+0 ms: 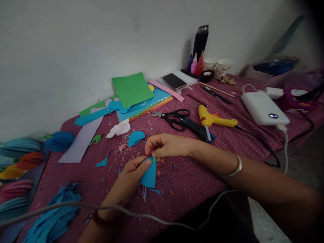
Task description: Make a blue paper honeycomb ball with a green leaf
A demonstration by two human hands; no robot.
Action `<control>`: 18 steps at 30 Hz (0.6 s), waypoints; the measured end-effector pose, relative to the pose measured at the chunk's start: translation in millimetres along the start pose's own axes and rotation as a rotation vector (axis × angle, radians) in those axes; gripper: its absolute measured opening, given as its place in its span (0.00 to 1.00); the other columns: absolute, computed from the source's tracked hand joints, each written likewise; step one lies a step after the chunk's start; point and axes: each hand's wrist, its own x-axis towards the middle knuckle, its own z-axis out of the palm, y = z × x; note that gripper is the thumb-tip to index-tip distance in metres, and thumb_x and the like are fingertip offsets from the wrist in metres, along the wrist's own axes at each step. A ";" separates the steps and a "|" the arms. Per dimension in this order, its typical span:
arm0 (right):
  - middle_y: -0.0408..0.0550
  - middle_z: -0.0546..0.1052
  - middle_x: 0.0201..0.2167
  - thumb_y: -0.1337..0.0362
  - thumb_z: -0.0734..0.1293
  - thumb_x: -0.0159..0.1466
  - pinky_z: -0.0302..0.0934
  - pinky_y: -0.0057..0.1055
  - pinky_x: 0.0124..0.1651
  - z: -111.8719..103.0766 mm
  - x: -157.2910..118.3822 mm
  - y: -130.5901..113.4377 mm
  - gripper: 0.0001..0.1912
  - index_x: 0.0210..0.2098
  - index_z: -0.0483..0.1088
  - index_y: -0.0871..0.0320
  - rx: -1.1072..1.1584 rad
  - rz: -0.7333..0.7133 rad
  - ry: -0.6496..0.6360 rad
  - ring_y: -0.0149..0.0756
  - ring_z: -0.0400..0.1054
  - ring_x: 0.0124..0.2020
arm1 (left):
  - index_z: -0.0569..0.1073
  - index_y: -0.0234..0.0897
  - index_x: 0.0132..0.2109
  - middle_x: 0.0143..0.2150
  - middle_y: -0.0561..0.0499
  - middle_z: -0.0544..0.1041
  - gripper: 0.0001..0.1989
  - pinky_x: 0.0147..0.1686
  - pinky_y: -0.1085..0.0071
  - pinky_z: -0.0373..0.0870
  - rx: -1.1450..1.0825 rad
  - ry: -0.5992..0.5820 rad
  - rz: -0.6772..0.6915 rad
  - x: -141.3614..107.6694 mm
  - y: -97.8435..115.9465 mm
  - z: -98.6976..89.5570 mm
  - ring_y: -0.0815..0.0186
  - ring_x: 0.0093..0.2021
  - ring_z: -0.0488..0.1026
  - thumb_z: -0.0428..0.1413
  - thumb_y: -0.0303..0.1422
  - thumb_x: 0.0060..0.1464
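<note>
My left hand grips a folded blue paper piece, its thumb lying on the front. At the top corner of this piece shows a small green paper bit. My right hand is closed in a pinch at that same corner, thumb and finger touching the paper's top edge; the exact grip is partly hidden. Just behind the hands lies a stack of blue rounded paper cutouts. Black-handled scissors rest farther back, with a yellow glue gun to their right.
Paper sheets, topped by a green one, lie at the back. A heap of blue paper pieces is at front left. A white cable crosses before my left wrist. A white power bank, paper cups and glue bottles stand right.
</note>
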 end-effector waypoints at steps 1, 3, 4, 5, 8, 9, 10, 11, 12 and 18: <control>0.36 0.70 0.25 0.76 0.63 0.60 0.62 0.21 0.28 0.5 -0.3 0.6 0.07 0.35 0.67 0.61 0.000 0.000 -0.005 0.22 0.64 0.23 | 0.77 0.33 0.36 0.29 0.49 0.79 0.17 0.26 0.77 0.64 -0.005 0.000 -0.006 0.4 -0.8 0.4 0.71 0.24 0.69 0.57 0.45 0.56; 0.36 0.70 0.25 0.76 0.64 0.58 0.61 0.21 0.28 2.1 -1.7 2.5 0.07 0.35 0.67 0.61 -0.007 -0.004 -0.012 0.22 0.64 0.22 | 0.77 0.33 0.36 0.28 0.50 0.78 0.18 0.26 0.76 0.65 -0.018 -0.003 -0.012 0.3 -2.3 2.0 0.71 0.24 0.70 0.60 0.46 0.53; 0.36 0.70 0.25 0.75 0.64 0.58 0.61 0.22 0.28 3.1 -2.6 3.7 0.07 0.35 0.67 0.60 -0.013 -0.006 -0.012 0.22 0.64 0.22 | 0.76 0.33 0.34 0.27 0.50 0.78 0.18 0.26 0.76 0.65 -0.021 -0.003 -0.009 0.0 -2.7 3.1 0.71 0.24 0.69 0.60 0.46 0.51; 0.36 0.70 0.25 0.74 0.65 0.57 0.60 0.22 0.28 4.1 -3.5 5.0 0.07 0.36 0.67 0.60 -0.021 -0.007 -0.009 0.22 0.64 0.23 | 0.76 0.33 0.33 0.27 0.50 0.77 0.18 0.26 0.76 0.65 -0.022 -0.012 -0.002 -0.6 -2.8 4.3 0.72 0.23 0.69 0.61 0.46 0.50; 0.37 0.70 0.26 0.69 0.67 0.57 0.59 0.22 0.27 6.2 -5.5 8.6 0.07 0.36 0.67 0.60 -0.052 -0.009 -0.013 0.23 0.64 0.23 | 0.75 0.32 0.33 0.26 0.51 0.76 0.17 0.25 0.75 0.65 -0.039 0.009 0.013 -2.1 -1.1 8.0 0.72 0.22 0.68 0.61 0.45 0.48; 0.38 0.70 0.26 0.68 0.68 0.57 0.58 0.23 0.28 6.7 -5.8 9.3 0.07 0.36 0.67 0.60 -0.067 -0.009 -0.018 0.24 0.63 0.23 | 0.75 0.32 0.32 0.25 0.51 0.76 0.16 0.26 0.75 0.65 -0.042 0.015 0.020 -2.6 -0.1 8.8 0.73 0.22 0.68 0.61 0.43 0.48; 0.38 0.70 0.26 0.66 0.68 0.58 0.58 0.23 0.28 7.3 -6.1 9.5 0.07 0.35 0.67 0.60 -0.083 -0.007 -0.018 0.24 0.63 0.23 | 0.75 0.32 0.31 0.25 0.52 0.75 0.15 0.25 0.75 0.64 -0.042 0.021 0.032 -3.0 0.9 9.5 0.73 0.21 0.67 0.62 0.42 0.47; 0.38 0.69 0.26 0.64 0.68 0.59 0.57 0.23 0.28 7.9 -6.3 9.5 0.08 0.36 0.67 0.59 -0.098 -0.001 -0.016 0.24 0.62 0.23 | 0.75 0.32 0.31 0.24 0.53 0.75 0.14 0.25 0.76 0.64 -0.040 0.024 0.044 -3.5 1.9 9.9 0.74 0.21 0.67 0.62 0.41 0.47; 0.38 0.69 0.26 0.62 0.69 0.59 0.57 0.23 0.28 8.7 -6.5 9.2 0.09 0.36 0.67 0.59 -0.109 0.007 -0.012 0.24 0.62 0.24 | 0.75 0.32 0.30 0.24 0.53 0.74 0.13 0.24 0.76 0.63 -0.037 0.025 0.057 -4.1 2.6 10.1 0.74 0.21 0.66 0.62 0.40 0.47; 0.41 0.70 0.27 0.56 0.71 0.59 0.59 0.26 0.30 13.0 -8.8 8.2 0.14 0.36 0.69 0.59 -0.133 0.006 0.041 0.26 0.64 0.25 | 0.75 0.32 0.30 0.24 0.54 0.74 0.09 0.24 0.77 0.62 -0.044 0.023 0.121 -6.8 2.0 10.7 0.74 0.22 0.66 0.59 0.36 0.50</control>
